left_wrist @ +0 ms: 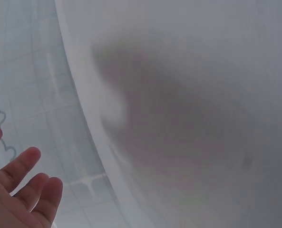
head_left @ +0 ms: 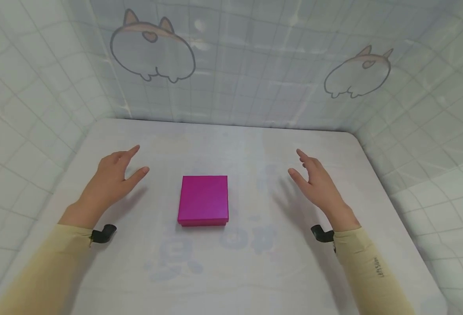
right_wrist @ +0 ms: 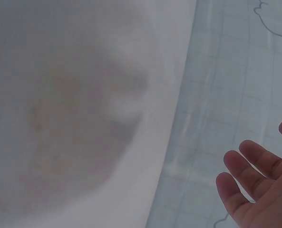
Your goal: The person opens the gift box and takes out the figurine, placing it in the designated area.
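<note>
A square magenta box (head_left: 204, 199) with a lid on it lies on the white table, a little left of the middle in the head view. My left hand (head_left: 113, 177) hovers to the left of the box, thumb and fingers apart, holding nothing. On the box's other side, farther away, my right hand (head_left: 320, 183) is held above the table with its fingers spread and nothing in it. Each wrist view shows only part of its hand, the left hand (left_wrist: 24, 194) and the right hand (right_wrist: 257, 185), with loosely bent fingers; the box appears in neither.
The white table (head_left: 231, 271) has faint printed blue marks and rounded far corners. Grid-patterned curtains (head_left: 247, 65) with cartoon animal drawings hang behind it and along both sides. A black wrist mount (head_left: 104, 233) sticks out at the left cuff, another black mount (head_left: 321, 233) at the right.
</note>
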### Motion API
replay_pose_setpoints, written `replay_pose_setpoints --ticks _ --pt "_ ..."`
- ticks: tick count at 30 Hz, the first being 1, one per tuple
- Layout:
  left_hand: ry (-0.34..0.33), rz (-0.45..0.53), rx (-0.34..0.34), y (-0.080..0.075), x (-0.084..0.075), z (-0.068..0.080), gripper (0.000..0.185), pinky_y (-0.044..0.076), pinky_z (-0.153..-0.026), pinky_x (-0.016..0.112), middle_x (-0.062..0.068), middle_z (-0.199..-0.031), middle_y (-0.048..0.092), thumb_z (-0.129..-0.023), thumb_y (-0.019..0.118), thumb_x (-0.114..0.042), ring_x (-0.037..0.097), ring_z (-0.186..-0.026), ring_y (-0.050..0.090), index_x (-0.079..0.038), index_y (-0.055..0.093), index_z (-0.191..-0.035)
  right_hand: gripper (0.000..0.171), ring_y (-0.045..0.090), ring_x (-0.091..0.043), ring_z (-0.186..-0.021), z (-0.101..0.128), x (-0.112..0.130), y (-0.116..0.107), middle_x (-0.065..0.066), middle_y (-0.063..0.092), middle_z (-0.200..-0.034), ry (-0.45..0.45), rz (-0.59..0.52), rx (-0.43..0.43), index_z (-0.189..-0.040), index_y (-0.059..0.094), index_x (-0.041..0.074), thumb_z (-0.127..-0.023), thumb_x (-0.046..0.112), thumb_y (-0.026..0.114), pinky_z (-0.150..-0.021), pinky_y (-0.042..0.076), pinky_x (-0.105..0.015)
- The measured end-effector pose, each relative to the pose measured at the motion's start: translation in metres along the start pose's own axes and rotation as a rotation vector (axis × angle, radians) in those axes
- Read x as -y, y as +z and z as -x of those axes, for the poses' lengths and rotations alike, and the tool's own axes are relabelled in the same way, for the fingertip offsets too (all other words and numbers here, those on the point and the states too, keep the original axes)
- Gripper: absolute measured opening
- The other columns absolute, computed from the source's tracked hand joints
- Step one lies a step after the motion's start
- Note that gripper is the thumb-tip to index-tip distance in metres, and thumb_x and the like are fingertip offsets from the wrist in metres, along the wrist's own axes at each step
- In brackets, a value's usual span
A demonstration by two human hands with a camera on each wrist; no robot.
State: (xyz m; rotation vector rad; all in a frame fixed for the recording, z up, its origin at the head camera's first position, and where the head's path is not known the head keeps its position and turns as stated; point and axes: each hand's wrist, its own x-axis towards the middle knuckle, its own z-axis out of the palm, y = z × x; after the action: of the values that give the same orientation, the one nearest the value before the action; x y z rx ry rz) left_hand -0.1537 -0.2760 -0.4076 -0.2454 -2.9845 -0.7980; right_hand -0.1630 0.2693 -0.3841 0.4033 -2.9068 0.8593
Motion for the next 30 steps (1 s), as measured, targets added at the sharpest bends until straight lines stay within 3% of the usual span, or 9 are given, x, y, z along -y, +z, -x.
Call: replay_pose_setpoints --ticks 8,16,23,30 --pt "0.0 0.014 0.018 0.01 -0.006 0.006 0.078 0.038 -0.094 0.065 0.021 -0.143 0.039 -0.095 0.048 -0.063 0.045 -0.129 0.032 -0.025 0.023 -0.159 0.068 0.047 -0.025 -0.127 0.005 0.02 0.015 -0.008 0.044 -0.144 -0.022 -0.026 0.04 -0.157 0.026 0.03 -0.099 0.057 0.049 -0.099 0.042 -0.052" --pt "-0.01 0.089 0.122 0.023 -0.018 0.008 0.077 0.044 -0.091 0.055 0.013 -0.13 0.051 -0.096 0.048 -0.063 0.031 -0.117 0.05 -0.022 0.027 -0.157 0.067 0.051 -0.024 -0.124 0.005 0.041 0.04 -0.008 0.049 -0.14 -0.048 -0.089 0.119 -0.156 0.029 0.031 -0.098 0.06 0.047 -0.097 0.045 -0.049" --pt "-0.003 0.1 0.181 0.034 -0.032 0.012 0.077 0.048 -0.087 0.051 0.01 -0.126 0.054 -0.096 0.05 -0.062 0.027 -0.111 0.055 -0.02 0.028 -0.156 0.069 0.054 -0.022 -0.119 0.001 0.059 0.061 -0.007 0.053 -0.135 -0.075 -0.126 0.169 -0.155 0.032 0.031 -0.096 0.062 0.049 -0.091 0.05 -0.045" --pt "0.004 0.121 0.192 0.042 -0.04 0.016 0.076 0.05 -0.085 0.047 0.007 -0.124 0.056 -0.095 0.052 -0.061 0.024 -0.108 0.056 -0.021 0.03 -0.156 0.064 0.055 -0.018 -0.116 0.0 0.075 0.076 -0.004 0.055 -0.133 -0.127 -0.155 0.211 -0.154 0.033 0.032 -0.098 0.056 0.052 -0.09 0.049 -0.04"
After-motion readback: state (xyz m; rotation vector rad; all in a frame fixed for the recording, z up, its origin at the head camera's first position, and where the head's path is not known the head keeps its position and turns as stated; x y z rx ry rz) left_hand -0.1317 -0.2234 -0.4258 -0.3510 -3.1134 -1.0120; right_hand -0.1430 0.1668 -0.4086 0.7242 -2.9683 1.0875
